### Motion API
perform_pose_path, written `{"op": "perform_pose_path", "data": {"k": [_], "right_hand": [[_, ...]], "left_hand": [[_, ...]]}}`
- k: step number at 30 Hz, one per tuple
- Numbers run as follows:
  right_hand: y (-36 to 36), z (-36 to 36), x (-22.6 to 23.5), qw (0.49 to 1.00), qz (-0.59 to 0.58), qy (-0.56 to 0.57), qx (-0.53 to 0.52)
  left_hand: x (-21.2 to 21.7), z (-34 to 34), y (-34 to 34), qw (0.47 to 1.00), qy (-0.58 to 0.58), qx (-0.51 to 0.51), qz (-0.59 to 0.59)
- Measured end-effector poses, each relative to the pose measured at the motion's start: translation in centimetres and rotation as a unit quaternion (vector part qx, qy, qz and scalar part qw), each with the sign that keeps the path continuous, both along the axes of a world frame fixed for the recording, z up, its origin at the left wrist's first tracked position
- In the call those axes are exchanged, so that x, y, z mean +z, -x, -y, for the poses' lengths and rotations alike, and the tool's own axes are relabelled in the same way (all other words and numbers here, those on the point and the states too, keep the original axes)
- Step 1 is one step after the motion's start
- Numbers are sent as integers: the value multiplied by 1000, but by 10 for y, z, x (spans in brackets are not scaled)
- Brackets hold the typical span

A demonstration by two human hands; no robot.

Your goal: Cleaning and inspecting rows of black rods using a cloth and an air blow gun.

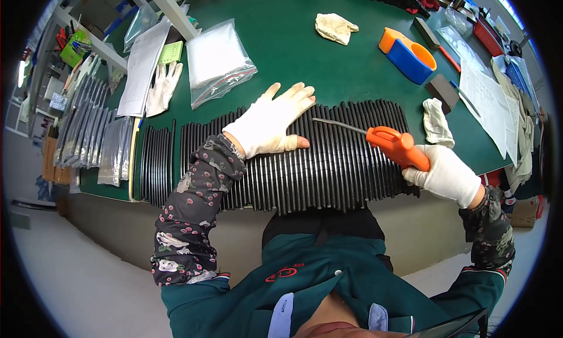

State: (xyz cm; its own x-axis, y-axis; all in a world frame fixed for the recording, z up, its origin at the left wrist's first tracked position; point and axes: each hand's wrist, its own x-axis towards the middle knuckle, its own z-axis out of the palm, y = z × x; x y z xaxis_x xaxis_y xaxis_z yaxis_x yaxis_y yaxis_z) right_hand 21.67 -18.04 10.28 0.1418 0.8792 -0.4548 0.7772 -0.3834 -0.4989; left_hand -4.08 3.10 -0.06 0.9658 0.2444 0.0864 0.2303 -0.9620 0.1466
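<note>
A broad row of slim black rods (346, 174) lies side by side along the table's front edge. My left hand (270, 121), in a white glove with bare fingertips, rests flat across the rods with its fingers spread. In my gloved right hand (447, 172) is the handle of an orange air blow gun (393, 144), my fingers wrapped around it. Its thin metal nozzle points left and hovers over or touches the upper part of the rods; I cannot tell which. A smaller group of black rods (157, 168) lies farther left, beyond a narrow gap.
On the green table (281, 45) lie a clear plastic bag (220, 59), a white glove (164, 89), a crumpled glove (335, 28) and an orange-and-blue tape dispenser (409, 55). Another glove (435, 124) and papers (489, 103) are at right. Bagged bundles (88, 127) stand left.
</note>
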Motion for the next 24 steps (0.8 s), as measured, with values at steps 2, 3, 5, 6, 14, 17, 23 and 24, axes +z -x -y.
{"op": "perform_pose_path", "data": {"k": [2, 3, 5, 6, 14, 17, 23, 24], "right_hand": [[0, -3, -2, 1000, -2, 21, 3], [3, -2, -1, 1000, -2, 21, 3], [8, 0, 1, 999, 3, 25, 31], [7, -2, 0, 999, 4, 23, 27], [9, 0, 3, 999, 1, 31, 38], [1, 8, 13, 999, 9, 31, 16], [-21, 35, 12, 996, 8, 29, -89], [-22, 41, 6, 998, 0, 7, -55]], "left_hand": [[-1, -1, 0, 1000, -5, -1, 6], [-1, -1, -1, 1000, -4, -2, 6], [0, -2, 0, 1000, -19, -3, 8], [0, -1, 1, 1000, -19, -2, 7], [4, 3, -2, 1000, -25, 1, -3], [2, 1, -2, 1000, -17, -1, -7], [9, 2, -20, 999, 19, -13, 31], [9, 4, -28, 999, 24, -25, 20]]}}
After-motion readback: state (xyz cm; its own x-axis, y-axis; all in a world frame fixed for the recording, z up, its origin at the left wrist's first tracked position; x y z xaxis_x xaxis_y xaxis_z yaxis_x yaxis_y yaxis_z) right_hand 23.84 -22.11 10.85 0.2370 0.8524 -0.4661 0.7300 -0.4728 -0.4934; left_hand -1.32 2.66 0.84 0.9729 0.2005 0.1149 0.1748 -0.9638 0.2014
